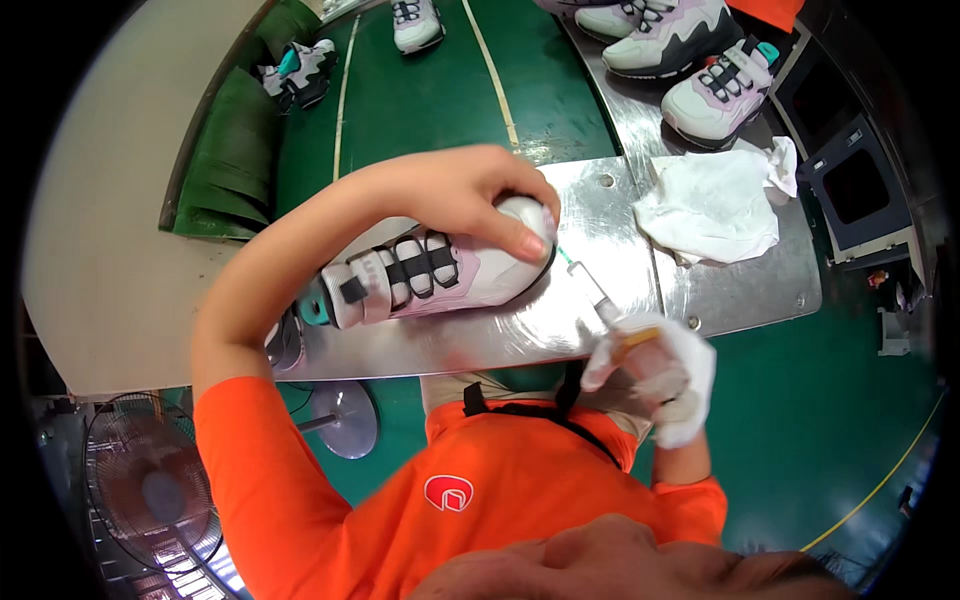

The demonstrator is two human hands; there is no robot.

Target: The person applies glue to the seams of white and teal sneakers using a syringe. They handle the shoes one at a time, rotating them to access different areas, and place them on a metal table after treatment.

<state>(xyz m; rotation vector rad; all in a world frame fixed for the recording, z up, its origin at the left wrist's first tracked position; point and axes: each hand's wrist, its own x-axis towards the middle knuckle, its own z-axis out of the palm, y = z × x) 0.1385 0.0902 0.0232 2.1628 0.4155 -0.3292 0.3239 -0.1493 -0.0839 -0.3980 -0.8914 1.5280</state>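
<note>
Left hand, bare, clamps down over the toe of a pale pink-and-white sneaker, fingers curled across the toe cap, thumb tip pressed on its side. The shoe lies on its side on a shiny metal work plate, teal heel tab toward the person's left, black-and-grey straps facing up. Right hand, in a white glove, is closed in a fist round a slim tool with an amber handle; its thin clear shaft ends in a small teal tip that sits just at the toe edge of the shoe, touching or very nearly so; cannot tell which. A crumpled white cloth lies on the plate, well apart to the right. More sneakers of the same kind stand farther along the metal bench, another on the green floor, one on the green belt at left. Judgement: touch-up work at the toe looks under way, not finished; the shoe is not yet set with the others.
</note>
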